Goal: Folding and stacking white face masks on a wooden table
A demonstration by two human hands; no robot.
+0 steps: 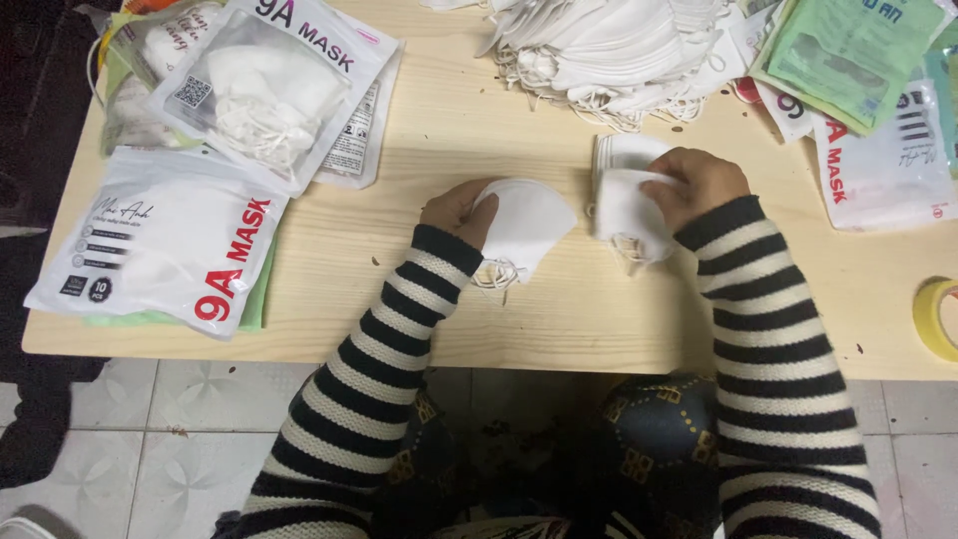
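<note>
Overhead view of a pale wooden table, its right end cut off by the frame. At the table's far left lie sealed white mask packets, partly overlapping, with green packets half hidden beneath. Near the table's centre, the left hand pinches a single folded white mask, fingers closed on its left edge; thin ear loops dangle below it toward the table's near edge. Just right of that, the right hand clamps a small stack of folded masks, its fingers covering much of the stack. At the table's far edge sits a loose heap of white masks, cropped at the top. A yellow tape roll is cut off at the table's right
</note>
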